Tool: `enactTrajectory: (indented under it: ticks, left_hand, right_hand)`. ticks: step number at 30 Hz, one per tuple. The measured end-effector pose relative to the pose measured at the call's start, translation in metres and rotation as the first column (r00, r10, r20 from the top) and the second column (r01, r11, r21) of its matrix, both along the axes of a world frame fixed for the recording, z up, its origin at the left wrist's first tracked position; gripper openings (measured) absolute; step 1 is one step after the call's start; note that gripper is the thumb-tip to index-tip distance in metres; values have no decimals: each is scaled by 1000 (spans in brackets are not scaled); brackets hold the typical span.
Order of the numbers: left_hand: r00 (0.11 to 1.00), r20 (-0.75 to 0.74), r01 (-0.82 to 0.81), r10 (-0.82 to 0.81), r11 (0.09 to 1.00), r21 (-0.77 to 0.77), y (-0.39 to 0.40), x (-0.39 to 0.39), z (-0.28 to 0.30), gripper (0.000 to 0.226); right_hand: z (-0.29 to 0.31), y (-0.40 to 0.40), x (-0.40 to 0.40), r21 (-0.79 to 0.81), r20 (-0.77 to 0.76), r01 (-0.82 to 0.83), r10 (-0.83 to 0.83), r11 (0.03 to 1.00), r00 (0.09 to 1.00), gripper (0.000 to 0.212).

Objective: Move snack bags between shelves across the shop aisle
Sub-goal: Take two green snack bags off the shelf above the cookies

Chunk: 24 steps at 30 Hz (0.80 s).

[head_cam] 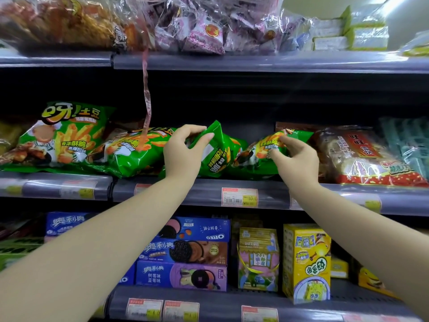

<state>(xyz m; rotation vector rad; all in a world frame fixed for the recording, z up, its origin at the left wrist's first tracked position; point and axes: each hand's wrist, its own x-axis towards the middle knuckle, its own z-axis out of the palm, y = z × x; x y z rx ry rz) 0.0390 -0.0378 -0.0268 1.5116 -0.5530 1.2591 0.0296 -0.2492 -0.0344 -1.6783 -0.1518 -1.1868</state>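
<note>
Left hand [183, 152]: holds the top edge of a green bag [216, 154].
Right hand [294, 156]: pinches another green bag [262, 149].
Shelf [209, 191]: dark open room above the bags.

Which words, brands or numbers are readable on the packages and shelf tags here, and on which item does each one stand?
"OREO", printed upside down: top blue box on the lower shelf.
"奥利奥": brown box below it.
"奥利奥 树莓味 蓝莓味": purple box.
"呀!土豆", "香浓酥脆": leftmost green bag.
"旺旺": red-labelled bag.
"10": price tag, partly blurred.
Other tags, yellow box: unreadable.
</note>
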Motion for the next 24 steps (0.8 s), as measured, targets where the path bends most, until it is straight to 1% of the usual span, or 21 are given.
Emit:
enactTrajectory:
  ticks: [4,6,9,11,14,15,17,18,19,21,23,24]
  left_hand:
    - [991,135,-12,5,999,52,-10,-19,8,14]
    - [984,176,-44,18,988,145,-16,-31,7,15]
    - [993,121,-41,4,952,303,-20,-46,-8,20]
    - [996,83,-2,-29,937,349,-17,-53,-17,20]
    - [993,29,99,-119,919,382,-12,-60,-19,35]
    - [994,22,89,-105,922,378,-11,-59,-17,33]
    - [1000,3,-22,23,929,369,-8,-54,-13,20]
    - [996,-35,-65,83,930,363,-7,-50,-11,29]
    - [990,-95,-66,105,935,348,-4,-47,-10,42]
    - [966,-234,-39,108,959,280,0,-44,-6,65]
    - [912,-388,-36,133,968,247,4,-41,-4,89]
    - [868,-461,-56,184,959,278,6,-40,-4,99]
  right_hand:
    - [9,-12,-16,6,75,-70,69,998,995,48]
    - [8,-22,-25,-17,101,-94,95,995,990,46]
    - [-6,-36,-38,-91,105,-100,109,991,988,43]
    - [-17,-45,-43,-135,96,-100,113,986,989,43]
    - [-22,-55,-44,-108,73,-167,176,980,982,45]
    - [-22,-57,-43,-84,62,-184,190,979,980,47]
    - [-20,-57,-40,-21,38,-206,207,978,978,51]
    - [-18,-57,-38,13,24,-210,209,978,978,54]
    - [-17,-56,-36,43,7,-210,210,977,978,56]
    - [-15,-55,-31,81,-29,-212,215,974,976,62]
    - [-14,-57,-26,88,-80,-207,214,974,974,70]
    - [-13,-58,-25,86,-114,-200,209,976,971,76]
